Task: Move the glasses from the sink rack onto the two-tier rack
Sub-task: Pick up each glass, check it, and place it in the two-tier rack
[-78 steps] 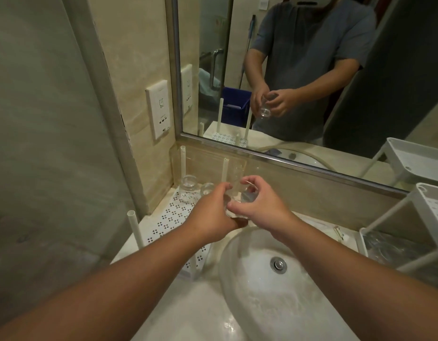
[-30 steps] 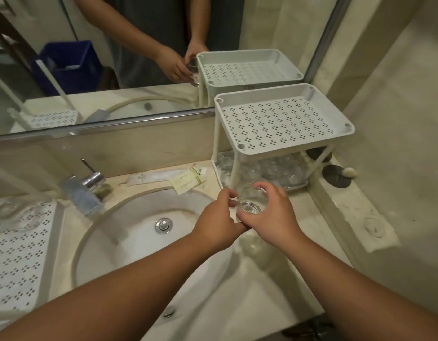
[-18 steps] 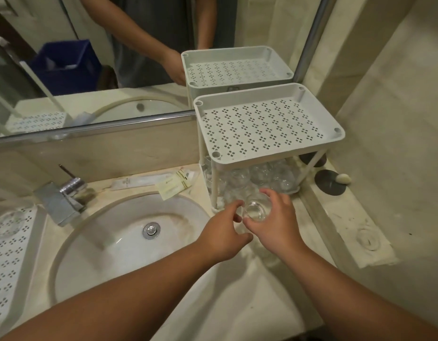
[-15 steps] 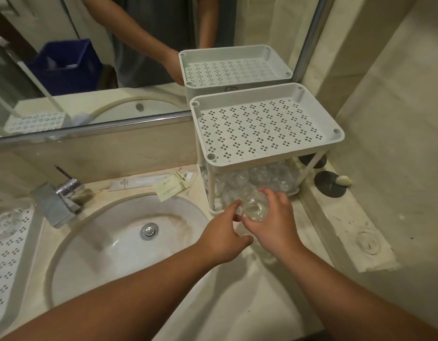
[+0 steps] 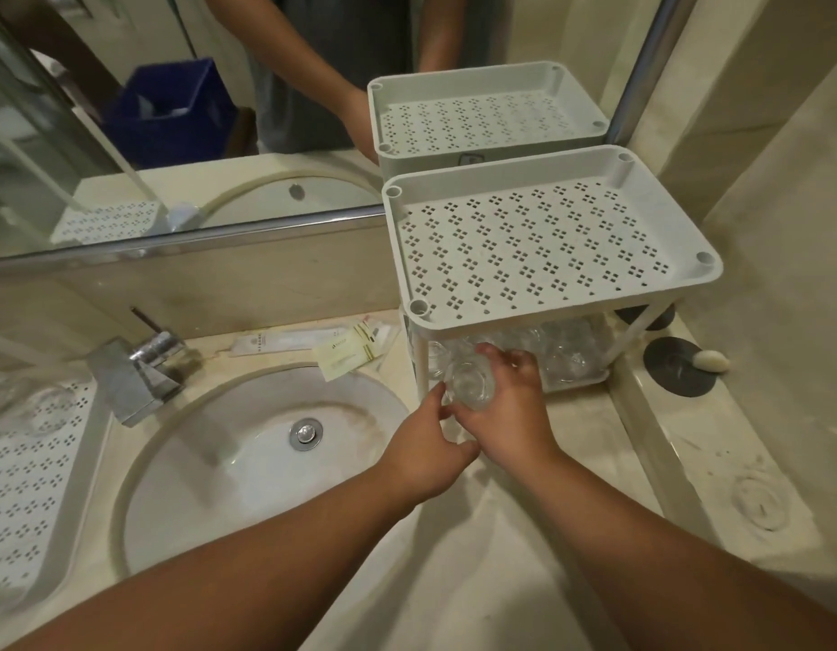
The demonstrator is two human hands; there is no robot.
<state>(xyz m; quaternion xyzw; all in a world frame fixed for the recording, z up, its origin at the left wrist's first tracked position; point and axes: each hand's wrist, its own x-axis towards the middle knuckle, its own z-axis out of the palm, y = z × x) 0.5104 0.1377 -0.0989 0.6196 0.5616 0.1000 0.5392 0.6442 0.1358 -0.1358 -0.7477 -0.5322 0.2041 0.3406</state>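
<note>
Now | clear glass (image 5: 470,383) is gripped by right hand (image 5: 510,406) | left hand (image 5: 426,458) fingertips touch it, loosely curled | held at two-tier rack (image 5: 543,246) lower tier, 6 o'clock edge

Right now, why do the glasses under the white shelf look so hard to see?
In the head view, the glasses are clear and sit in the shadow of the two-tier rack top tray; the glass in the right hand blurs slightly; the wide lens bends the edges.

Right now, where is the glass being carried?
Right of the sink, the glass sits in the right hand at the two-tier rack's lower shelf front.
</note>
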